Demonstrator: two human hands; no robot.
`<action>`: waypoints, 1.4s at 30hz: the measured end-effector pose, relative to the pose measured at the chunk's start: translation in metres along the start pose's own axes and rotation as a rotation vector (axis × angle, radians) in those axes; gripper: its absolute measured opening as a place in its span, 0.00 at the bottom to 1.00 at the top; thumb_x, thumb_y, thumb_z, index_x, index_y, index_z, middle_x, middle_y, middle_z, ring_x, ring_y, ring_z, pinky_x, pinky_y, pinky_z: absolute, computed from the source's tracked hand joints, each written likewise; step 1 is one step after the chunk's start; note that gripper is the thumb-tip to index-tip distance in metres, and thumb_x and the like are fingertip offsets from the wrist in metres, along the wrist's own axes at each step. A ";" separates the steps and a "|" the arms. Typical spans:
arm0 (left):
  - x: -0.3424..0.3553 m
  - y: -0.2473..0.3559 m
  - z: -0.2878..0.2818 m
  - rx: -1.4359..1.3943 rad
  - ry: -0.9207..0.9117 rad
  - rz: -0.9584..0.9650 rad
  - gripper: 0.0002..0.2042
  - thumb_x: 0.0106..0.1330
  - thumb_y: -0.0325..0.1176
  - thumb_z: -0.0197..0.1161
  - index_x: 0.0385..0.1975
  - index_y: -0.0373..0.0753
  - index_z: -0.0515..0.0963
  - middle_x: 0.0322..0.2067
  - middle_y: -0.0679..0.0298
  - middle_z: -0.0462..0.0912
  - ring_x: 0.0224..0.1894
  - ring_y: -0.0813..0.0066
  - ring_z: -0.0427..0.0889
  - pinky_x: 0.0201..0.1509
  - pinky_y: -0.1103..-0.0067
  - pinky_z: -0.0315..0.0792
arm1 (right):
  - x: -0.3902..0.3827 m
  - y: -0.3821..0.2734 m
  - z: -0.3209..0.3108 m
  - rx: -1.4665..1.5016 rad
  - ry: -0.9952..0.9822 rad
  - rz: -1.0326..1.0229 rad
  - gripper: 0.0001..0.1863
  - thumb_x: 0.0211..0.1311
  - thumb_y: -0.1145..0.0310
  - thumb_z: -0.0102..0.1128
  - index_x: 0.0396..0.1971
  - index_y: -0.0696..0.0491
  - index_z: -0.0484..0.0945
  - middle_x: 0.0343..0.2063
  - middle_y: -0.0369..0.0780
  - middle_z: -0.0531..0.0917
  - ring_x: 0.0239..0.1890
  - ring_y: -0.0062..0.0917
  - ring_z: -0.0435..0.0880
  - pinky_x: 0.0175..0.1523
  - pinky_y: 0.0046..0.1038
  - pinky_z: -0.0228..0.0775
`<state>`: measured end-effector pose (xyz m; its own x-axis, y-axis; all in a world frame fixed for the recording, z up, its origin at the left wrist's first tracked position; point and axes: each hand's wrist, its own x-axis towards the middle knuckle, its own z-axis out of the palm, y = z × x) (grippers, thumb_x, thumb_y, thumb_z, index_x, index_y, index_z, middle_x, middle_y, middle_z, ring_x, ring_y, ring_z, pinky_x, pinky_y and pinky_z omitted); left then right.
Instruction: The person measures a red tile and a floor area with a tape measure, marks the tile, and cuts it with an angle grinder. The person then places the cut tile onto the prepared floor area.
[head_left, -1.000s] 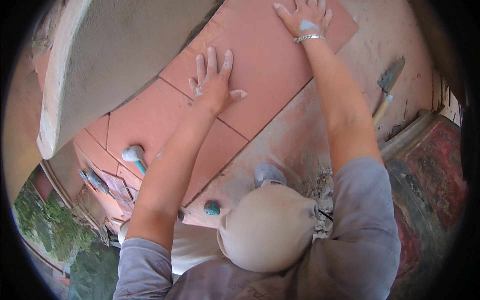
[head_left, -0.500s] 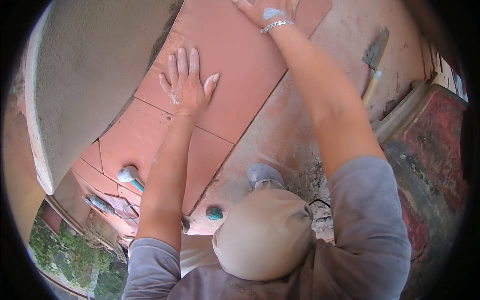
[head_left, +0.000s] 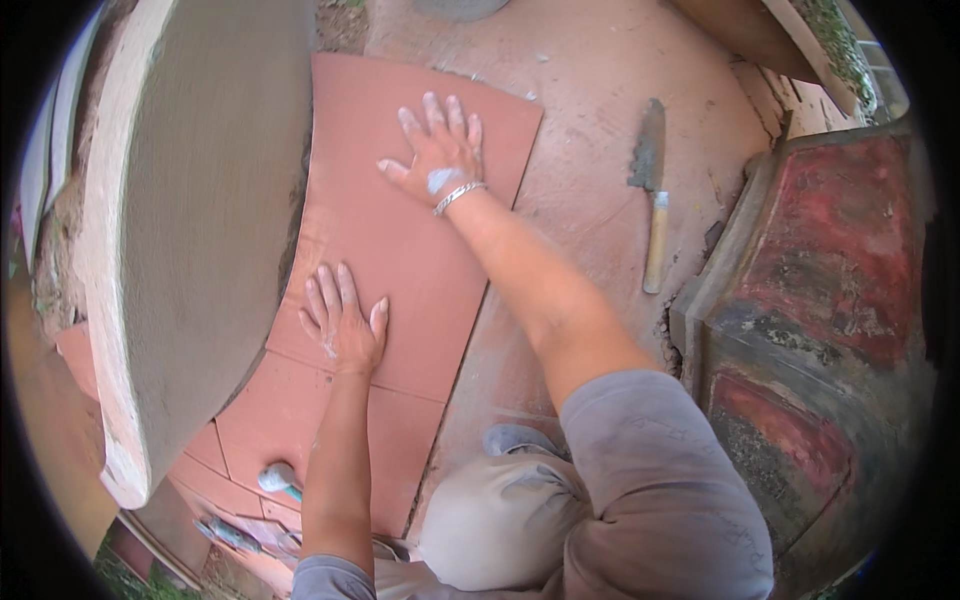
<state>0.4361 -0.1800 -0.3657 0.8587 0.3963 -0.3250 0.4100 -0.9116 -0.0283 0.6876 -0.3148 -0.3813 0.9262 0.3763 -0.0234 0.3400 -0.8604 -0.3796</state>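
Note:
A large reddish tile (head_left: 400, 235) lies on the floor against a curved grey wall. My left hand (head_left: 347, 325) is flat on its nearer part, fingers spread, palm down. Farther up the same tile rests my right hand (head_left: 440, 155), also flat with fingers apart, pale smears on its back and a silver chain bracelet (head_left: 460, 195) at the wrist. Neither hand grips anything. The tile's near edge meets another reddish tile (head_left: 400, 430) along a thin straight joint, just below my left hand.
To the right lies a wooden-handled trowel (head_left: 650, 160). A mallet (head_left: 277, 478) with a pale head and teal handle, and a power tool (head_left: 228, 534), sit near my left forearm. The curved wall (head_left: 215, 220) borders the left; a red-and-black structure (head_left: 820, 260) stands right.
The view has shifted, so the tile's far end now shows and the small teal item near my knee no longer does. Both hands remain flat on the tile.

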 end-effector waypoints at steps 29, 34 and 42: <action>0.001 -0.001 -0.028 -0.198 -0.182 -0.015 0.44 0.70 0.61 0.54 0.80 0.46 0.47 0.81 0.55 0.40 0.82 0.50 0.33 0.79 0.44 0.29 | 0.002 -0.014 -0.021 -0.027 -0.080 0.040 0.45 0.61 0.36 0.60 0.75 0.41 0.63 0.79 0.45 0.53 0.81 0.45 0.44 0.80 0.52 0.31; -0.001 -0.002 -0.035 -0.213 -0.214 -0.012 0.44 0.71 0.62 0.52 0.80 0.48 0.45 0.81 0.58 0.37 0.82 0.52 0.32 0.79 0.44 0.30 | 0.002 -0.019 -0.024 -0.063 -0.094 0.043 0.45 0.61 0.36 0.60 0.76 0.41 0.63 0.79 0.44 0.53 0.81 0.45 0.44 0.80 0.52 0.33; 0.000 -0.003 -0.048 -0.217 -0.269 -0.020 0.44 0.71 0.62 0.53 0.81 0.52 0.42 0.81 0.60 0.35 0.82 0.53 0.30 0.80 0.45 0.32 | 0.001 -0.024 -0.027 -0.082 -0.106 0.044 0.44 0.63 0.36 0.58 0.76 0.40 0.62 0.79 0.44 0.53 0.81 0.44 0.44 0.80 0.53 0.33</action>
<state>0.4495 -0.1723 -0.3204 0.7499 0.3442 -0.5649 0.5063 -0.8483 0.1553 0.6847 -0.3030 -0.3471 0.9197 0.3680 -0.1372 0.3156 -0.9004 -0.2996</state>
